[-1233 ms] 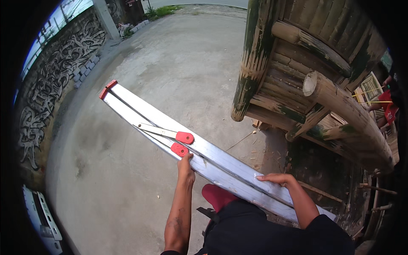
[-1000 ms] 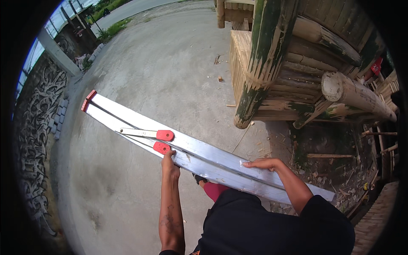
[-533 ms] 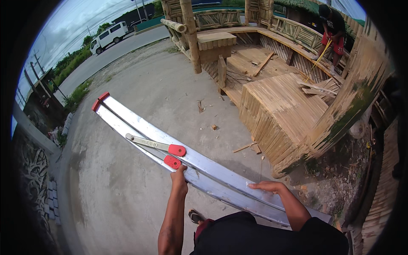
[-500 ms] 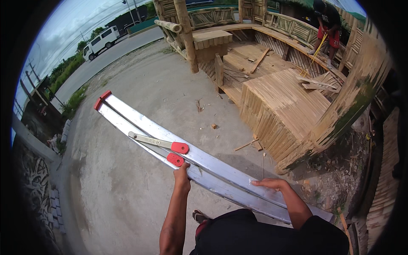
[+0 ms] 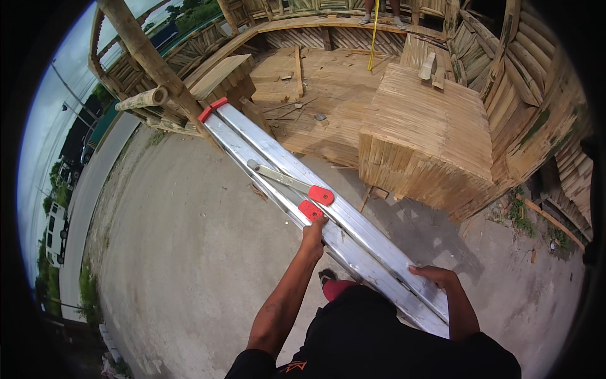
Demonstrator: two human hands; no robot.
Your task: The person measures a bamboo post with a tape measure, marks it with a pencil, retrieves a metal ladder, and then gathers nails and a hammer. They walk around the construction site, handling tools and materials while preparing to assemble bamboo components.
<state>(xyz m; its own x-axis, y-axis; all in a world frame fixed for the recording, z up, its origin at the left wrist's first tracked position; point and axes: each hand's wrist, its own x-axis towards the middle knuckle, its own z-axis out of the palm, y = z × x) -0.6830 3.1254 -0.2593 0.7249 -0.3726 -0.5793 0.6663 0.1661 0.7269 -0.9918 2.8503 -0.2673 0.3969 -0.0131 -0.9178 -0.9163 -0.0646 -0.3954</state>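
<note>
I carry a folded aluminium ladder (image 5: 284,158) with red end caps (image 5: 213,108) and a metal brace with red joint plates (image 5: 321,195). It slants from the upper left down to my body at the lower right, above the concrete. My left hand (image 5: 313,232) is wrapped round the near rail just below the lower red plate, its fingers partly hidden beneath. Nearer my body, my right hand (image 5: 434,275) grips the far rail, thumb on top and the other fingers out of sight. The ladder's near end is hidden by my right arm and shirt.
A bamboo-clad counter (image 5: 429,126) stands ahead to the right. Left of it is a wooden platform (image 5: 338,85) with scraps. A bamboo post (image 5: 148,57) rises near the ladder's far end. At the back, a person's legs (image 5: 382,9) show beside a yellow measuring tape (image 5: 374,38).
My view has turned left to right, so the hut fills more of the front. The ladder has swung with me, its far end now before the platform and post. Both hands keep their grip.
</note>
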